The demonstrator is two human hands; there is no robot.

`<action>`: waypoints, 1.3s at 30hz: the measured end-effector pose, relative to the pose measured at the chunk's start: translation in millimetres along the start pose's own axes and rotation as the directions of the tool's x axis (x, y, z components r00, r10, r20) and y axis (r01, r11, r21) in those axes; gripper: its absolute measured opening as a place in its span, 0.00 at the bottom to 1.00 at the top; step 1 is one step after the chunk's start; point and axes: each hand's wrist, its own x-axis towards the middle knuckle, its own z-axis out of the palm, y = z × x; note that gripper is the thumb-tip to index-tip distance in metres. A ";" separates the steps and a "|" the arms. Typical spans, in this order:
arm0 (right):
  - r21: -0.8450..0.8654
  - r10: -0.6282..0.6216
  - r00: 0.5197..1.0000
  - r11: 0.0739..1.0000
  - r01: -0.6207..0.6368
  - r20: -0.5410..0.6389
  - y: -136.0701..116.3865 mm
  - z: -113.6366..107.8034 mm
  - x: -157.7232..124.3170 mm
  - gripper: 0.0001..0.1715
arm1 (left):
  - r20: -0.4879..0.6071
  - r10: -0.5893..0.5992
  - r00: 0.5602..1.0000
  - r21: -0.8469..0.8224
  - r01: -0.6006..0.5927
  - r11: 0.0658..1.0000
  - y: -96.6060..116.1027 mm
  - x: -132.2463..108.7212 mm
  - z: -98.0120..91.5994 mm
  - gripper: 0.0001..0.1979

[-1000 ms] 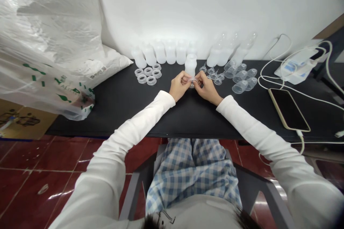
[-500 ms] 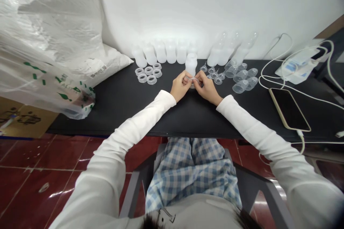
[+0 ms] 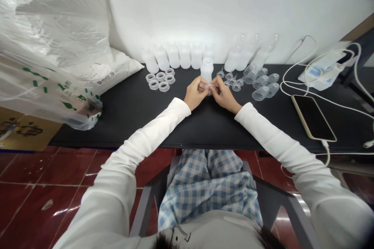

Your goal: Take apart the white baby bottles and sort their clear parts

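Note:
My left hand [image 3: 195, 92] and my right hand [image 3: 222, 94] meet at the middle of the table, both closed in pinches on a translucent screw ring [image 3: 209, 85]. A clear part, perhaps a nipple, shows just under the ring; the fingers hide most of it. Directly behind them stands an open white baby bottle [image 3: 207, 69]. To the right of my right hand lie several clear bottle nipples [image 3: 232, 81]. Several more screw rings [image 3: 160, 76] sit to the left of my left hand.
Along the wall stands a row of white bottles [image 3: 185, 55]; three capped bottles [image 3: 247, 53] are further right. Clear dome caps [image 3: 261, 93] lie near white cables [image 3: 336, 99] and a phone [image 3: 314, 118]. Large plastic bags [image 3: 52, 31] crowd the left end of the black table [image 3: 140, 124].
Both hands stay at the same spot, with only slight finger movement on the ring. The whole view has shifted slightly.

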 end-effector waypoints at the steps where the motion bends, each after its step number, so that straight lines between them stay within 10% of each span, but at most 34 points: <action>1: -0.007 0.003 1.000 1.000 -0.003 -0.004 -0.1 -1.0 -0.4 0.25 | 0.002 0.001 1.000 0.001 -0.001 1.000 -1.1 -0.1 0.1 0.08; 16: 0.113 0.137 0.986 0.983 -0.147 0.092 -7.2 -3.6 -2.7 0.32 | 0.020 0.021 1.000 -0.103 -0.018 0.994 -9.4 -0.6 4.2 0.26; 39: 0.101 0.084 0.994 0.992 -0.077 -0.070 -11.4 4.0 1.7 0.31 | -0.020 0.088 0.996 0.073 -0.087 0.994 -5.4 1.3 0.4 0.15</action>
